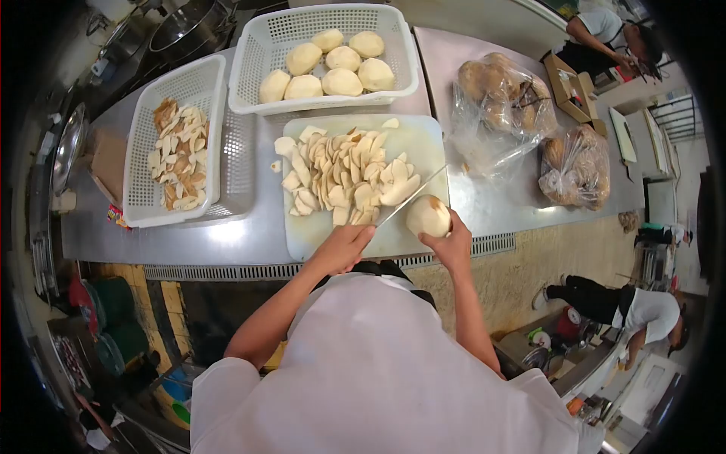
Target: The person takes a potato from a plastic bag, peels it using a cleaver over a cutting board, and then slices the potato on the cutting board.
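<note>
My left hand is closed around the handle of a knife, whose long blade points away to the upper right. In my right hand is a pale, mostly peeled round root, apparently a jicama, with a brownish patch on top. The blade passes just beside it; whether they touch I cannot tell. Both hands are over the near right part of a white cutting board. A heap of pale peelings, some edged brown, covers much of the board.
Behind the board, a white basket holds several peeled roots. Another basket at left contains peelings. Plastic bags of brown roots lie right, near a cardboard box. Co-workers are at the right.
</note>
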